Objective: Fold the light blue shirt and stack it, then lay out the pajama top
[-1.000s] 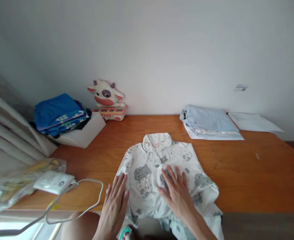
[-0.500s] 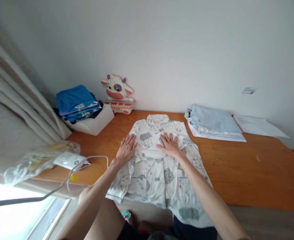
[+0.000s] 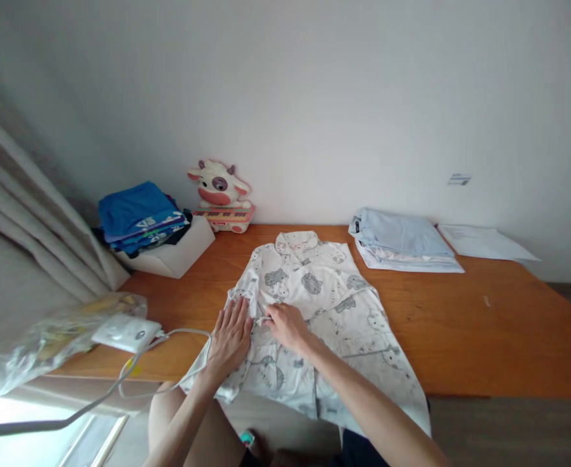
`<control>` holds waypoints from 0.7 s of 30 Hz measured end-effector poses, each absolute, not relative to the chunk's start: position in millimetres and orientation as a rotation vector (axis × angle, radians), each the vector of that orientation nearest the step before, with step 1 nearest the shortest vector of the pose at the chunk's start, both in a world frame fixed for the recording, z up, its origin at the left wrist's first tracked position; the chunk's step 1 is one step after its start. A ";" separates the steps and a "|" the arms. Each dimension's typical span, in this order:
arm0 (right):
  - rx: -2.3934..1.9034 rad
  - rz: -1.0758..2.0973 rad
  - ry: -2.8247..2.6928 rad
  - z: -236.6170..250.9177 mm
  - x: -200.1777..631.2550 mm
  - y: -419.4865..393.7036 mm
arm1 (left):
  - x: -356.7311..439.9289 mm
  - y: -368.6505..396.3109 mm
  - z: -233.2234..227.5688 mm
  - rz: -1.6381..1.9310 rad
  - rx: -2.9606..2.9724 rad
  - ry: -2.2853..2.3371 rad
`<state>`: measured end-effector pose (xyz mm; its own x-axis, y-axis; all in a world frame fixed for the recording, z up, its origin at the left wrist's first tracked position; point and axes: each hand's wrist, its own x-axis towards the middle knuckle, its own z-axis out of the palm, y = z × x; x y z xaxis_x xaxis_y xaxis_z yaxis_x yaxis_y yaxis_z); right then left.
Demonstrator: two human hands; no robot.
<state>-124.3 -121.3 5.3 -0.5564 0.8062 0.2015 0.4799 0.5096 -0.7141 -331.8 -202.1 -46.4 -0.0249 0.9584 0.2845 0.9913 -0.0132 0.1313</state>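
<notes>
A white long-sleeved pajama shirt (image 3: 309,285) with grey cartoon animal prints lies spread on the wooden table (image 3: 474,337). Its collar points to the wall and its hem hangs over the front edge. My left hand (image 3: 231,334) rests flat on the sleeve at the shirt's left side, fingers stretched out. Just right of it, my right hand (image 3: 288,324) is closed, pinching a fold of the shirt's fabric near the left side of the body. The right sleeve lies partly folded across the front.
At the back left, a white box (image 3: 183,250) carries folded blue clothes (image 3: 139,214), beside a cow toy keyboard (image 3: 221,198). A white adapter (image 3: 127,332) with a cable and a clear plastic bag (image 3: 66,331) sit at left. Folded light-blue clothes (image 3: 402,233) and paper (image 3: 484,243) lie at back right.
Both hands have moved down toward me. My right hand has gone from lying flat on the chest to pinching fabric on the left. The view has shifted slightly.
</notes>
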 end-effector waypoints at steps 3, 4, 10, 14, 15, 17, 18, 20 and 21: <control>-1.104 0.900 -2.008 21.4 -89.7 -121.4 | -339.9 -200.8 -47.4 -0.465 -2.117 -2.136; -1.082 0.972 -1.841 26.7 -72.2 -128.6 | -342.2 -201.0 -48.0 -0.470 -2.118 -2.146; -0.793 1.359 -0.828 29.8 31.5 -208.9 | -310.0 -208.6 -28.6 -0.800 -2.126 -2.178; -0.872 1.355 -0.679 12.0 52.9 -236.6 | -219.4 -227.4 8.4 -1.372 -2.398 -2.220; -0.871 1.339 -0.650 8.9 53.2 -240.0 | -194.2 -232.0 15.6 -1.484 -2.507 -2.237; -0.854 1.317 -0.613 4.6 50.9 -247.2 | -149.8 -237.4 23.1 -1.700 -2.643 -2.279; -0.848 1.321 -0.616 2.8 49.1 -251.8 | -132.4 -237.5 22.9 -1.818 -2.676 -2.336; -0.868 1.367 -0.664 -2.1 45.5 -263.1 | -109.0 -232.3 16.7 -2.074 -2.645 -2.480; -0.899 1.398 -0.697 -5.7 44.4 -269.2 | -102.6 -227.7 12.1 -2.191 -2.593 -2.531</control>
<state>44.4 -269.2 -5.7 0.0768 0.9921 -0.0990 -0.5180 -0.0452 -0.8542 -102.6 -227.7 12.1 0.0874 0.9938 -0.0681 0.0752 0.0615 0.9953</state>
